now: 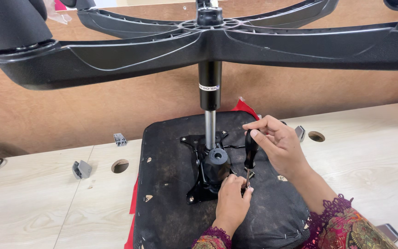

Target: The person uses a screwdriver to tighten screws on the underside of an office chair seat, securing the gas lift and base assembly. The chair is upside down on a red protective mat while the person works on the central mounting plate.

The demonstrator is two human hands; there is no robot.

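Observation:
An upturned black chair seat (171, 184) lies on the workbench, with a black metal mechanism plate (199, 177) bolted to its underside. A gas cylinder (209, 92) rises from the plate to a black star base (208, 44) spreading across the top of the view. My right hand (277, 145) grips the black handle of a screwdriver (250, 154), which stands upright with its tip at the plate's right edge. My left hand (232, 203) rests on the seat and pinches the screwdriver's shaft near the tip.
The pale wooden workbench (42, 198) has round holes (119, 166) and small grey metal clips (82, 169). A brown board wall stands behind. Red sheet shows under the seat. A green object sits at the far left edge.

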